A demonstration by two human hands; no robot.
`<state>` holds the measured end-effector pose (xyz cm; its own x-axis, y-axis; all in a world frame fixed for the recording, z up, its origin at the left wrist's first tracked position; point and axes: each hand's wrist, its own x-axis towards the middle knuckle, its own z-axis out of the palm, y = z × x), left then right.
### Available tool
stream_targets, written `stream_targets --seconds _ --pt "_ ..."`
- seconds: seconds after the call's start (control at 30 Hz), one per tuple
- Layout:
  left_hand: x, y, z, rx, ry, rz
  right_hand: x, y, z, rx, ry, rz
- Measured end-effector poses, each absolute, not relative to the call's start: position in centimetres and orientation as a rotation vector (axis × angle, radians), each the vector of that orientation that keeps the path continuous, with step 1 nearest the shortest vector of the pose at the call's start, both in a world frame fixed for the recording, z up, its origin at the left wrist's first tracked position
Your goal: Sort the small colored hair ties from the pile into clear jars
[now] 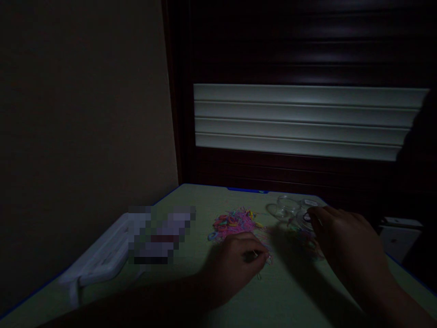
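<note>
My left hand (237, 259) is closed in a pinch above the table, with small elastic bands (269, 260) showing at its fingertips. Just behind it lies a mixed pile of coloured elastic bands (235, 223), mostly pink, with some red, yellow and blue loops. On the right, my right hand (348, 237) is closed, thumb and fingers together, over a clear round container (298, 219). A small dark elastic band (307, 217) shows at its fingertips. Under the right hand, a second heap of coloured bands (309, 243) is partly covered.
Clear round containers (287, 205) stand at the back right of the pale green table (205, 196). A white stand-like object (102, 253) and a blurred-out item (164, 234) are on the left. Behind rises a dark slatted panel (273, 171); the room is dim.
</note>
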<state>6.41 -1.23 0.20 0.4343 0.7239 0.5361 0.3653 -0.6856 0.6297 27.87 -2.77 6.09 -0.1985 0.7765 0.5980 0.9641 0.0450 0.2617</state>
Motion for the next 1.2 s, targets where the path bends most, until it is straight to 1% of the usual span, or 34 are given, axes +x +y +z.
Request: stream_targets --seconds 0.17,0.47,0.53,0.67,0.73,0.93,1.07,1.2 --pt "6.5 -1.3 0.2 2.251 0.907 1.151 28.1 -2.8 6.0 -1.766 -2.022 -0.974" --pt "6.4 -1.3 0.2 2.247 0.896 1.152 27.5 -3.0 6.1 -1.643 -2.052 -0.876" --pt "6.3 -1.3 0.1 2.253 0.888 1.159 27.0 -3.0 5.9 -1.544 -2.094 -0.783" --pt "6.3 -1.3 0.3 2.246 0.892 1.156 26.3 -2.6 5.2 -1.345 -2.182 -0.331" --pt "6.4 -1.3 0.4 2.246 0.898 1.15 26.1 -2.1 4.8 -1.324 -2.249 -0.181" --pt "6.3 -1.2 0.3 2.29 0.916 1.112 25.5 -1.7 3.8 -1.291 -2.521 0.074" --pt "5.7 -0.5 0.7 2.407 0.965 1.055 25.1 -2.4 3.8 -1.299 -2.519 0.092" --pt "4.2 0.6 2.5 2.64 1.053 0.93 25.0 -2.6 4.1 -1.3 -2.488 0.113"
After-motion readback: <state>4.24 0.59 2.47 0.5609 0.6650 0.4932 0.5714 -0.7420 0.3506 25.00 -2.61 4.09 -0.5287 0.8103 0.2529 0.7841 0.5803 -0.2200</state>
